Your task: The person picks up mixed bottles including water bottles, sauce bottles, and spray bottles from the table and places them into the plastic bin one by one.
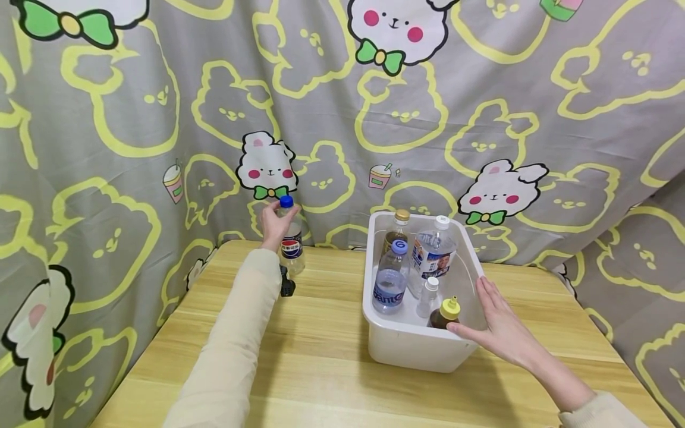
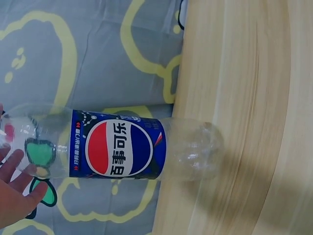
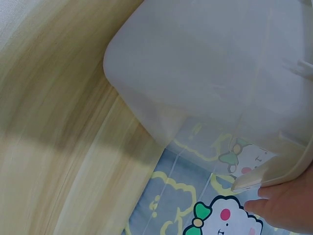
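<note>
My left hand (image 1: 276, 224) holds a clear plastic Pepsi bottle (image 1: 292, 245) near its neck, below the blue cap. The bottle stands upright at the back left of the table, and its blue label (image 2: 120, 147) faces the left wrist camera. My right hand (image 1: 505, 327) rests on the white plastic bin (image 1: 417, 349), thumb on the front rim and fingers straight along the right rim. Inside the bin stand a purple-capped bottle (image 1: 389, 288), a large white-capped bottle (image 1: 434, 252), a gold-capped bottle (image 1: 401, 224), a small clear bottle (image 1: 427, 300) and a yellow-topped squeeze bottle (image 1: 448, 312).
A small black object (image 1: 287, 284) lies by the Pepsi bottle, partly hidden by my left sleeve. Wooden tabletop (image 1: 321, 368) spreads under everything. A patterned grey curtain (image 1: 321, 107) hangs behind and at both sides.
</note>
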`<state>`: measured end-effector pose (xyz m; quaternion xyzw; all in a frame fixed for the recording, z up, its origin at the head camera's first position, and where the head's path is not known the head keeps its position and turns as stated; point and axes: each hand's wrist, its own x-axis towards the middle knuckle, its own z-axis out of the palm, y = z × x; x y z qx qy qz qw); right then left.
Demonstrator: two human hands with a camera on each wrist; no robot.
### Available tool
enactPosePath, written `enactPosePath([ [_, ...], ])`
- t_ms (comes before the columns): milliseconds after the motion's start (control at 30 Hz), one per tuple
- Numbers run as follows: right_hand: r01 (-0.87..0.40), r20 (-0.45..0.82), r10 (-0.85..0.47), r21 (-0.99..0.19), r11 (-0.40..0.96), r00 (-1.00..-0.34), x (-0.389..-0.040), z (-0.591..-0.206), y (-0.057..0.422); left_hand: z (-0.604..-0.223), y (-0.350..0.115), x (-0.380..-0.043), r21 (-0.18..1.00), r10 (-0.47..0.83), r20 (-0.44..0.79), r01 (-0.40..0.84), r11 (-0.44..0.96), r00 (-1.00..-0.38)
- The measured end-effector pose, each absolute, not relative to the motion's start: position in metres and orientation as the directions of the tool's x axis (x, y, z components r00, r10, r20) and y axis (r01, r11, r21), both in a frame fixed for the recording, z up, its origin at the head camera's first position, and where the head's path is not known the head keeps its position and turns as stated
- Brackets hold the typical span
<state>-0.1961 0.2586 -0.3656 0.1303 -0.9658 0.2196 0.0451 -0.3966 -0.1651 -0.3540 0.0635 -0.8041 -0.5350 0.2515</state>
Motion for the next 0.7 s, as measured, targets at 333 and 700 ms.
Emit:
enactPosePath([
  [333,-0.271,0.146,-0.231,-0.416,0.868,-0.962,-0.1958,-0.3650,0.2579,-0.3520,-0.1651,-0.3928,0.896,-0.382,0.340,0.172,0.410,-0.859],
  [700,-0.273,0.151,-0.230,-0.410,0.870,-0.961,-0.1953,-0.3657,0.2583,-0.3463,-0.1646,-0.3869,0.916,-0.409,0.281,0.114,0.386,-0.868],
])
